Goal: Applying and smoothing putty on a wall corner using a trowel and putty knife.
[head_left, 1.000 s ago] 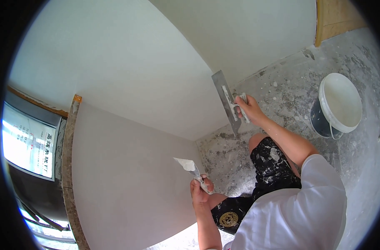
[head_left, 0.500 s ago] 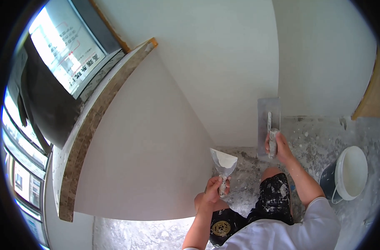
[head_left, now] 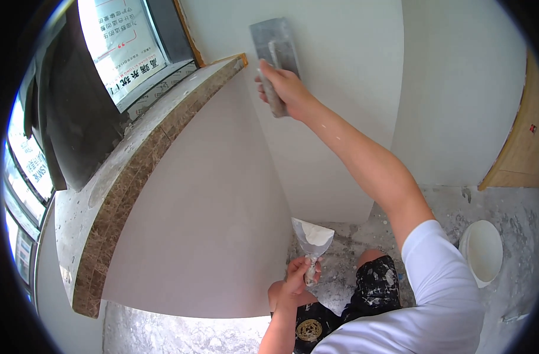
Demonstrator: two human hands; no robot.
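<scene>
My right hand (head_left: 286, 93) is wrapped round the handle of a rectangular plastering trowel (head_left: 275, 44), its metal blade held up at the pale wall (head_left: 340, 53) near the window corner. Whether the blade touches the wall I cannot tell. Low in front of me, my left hand (head_left: 299, 276) grips a putty knife (head_left: 312, 243) by its stained handle, blade pointing away from me. A lump of white putty (head_left: 317, 233) lies on that blade.
A brown marble-edged windowsill (head_left: 125, 197) curves along the left above a smooth lower wall (head_left: 204, 224). Dark cloth (head_left: 83, 112) hangs by the window (head_left: 125, 47). A white bucket (head_left: 482, 252) stands on the stained floor (head_left: 441, 203) at right, with a wooden door (head_left: 517, 150) beyond.
My right hand has swung the trowel up and to the left, from low by the floor to high on the wall. The left hand stays nearly in place. The view has shifted slightly.
</scene>
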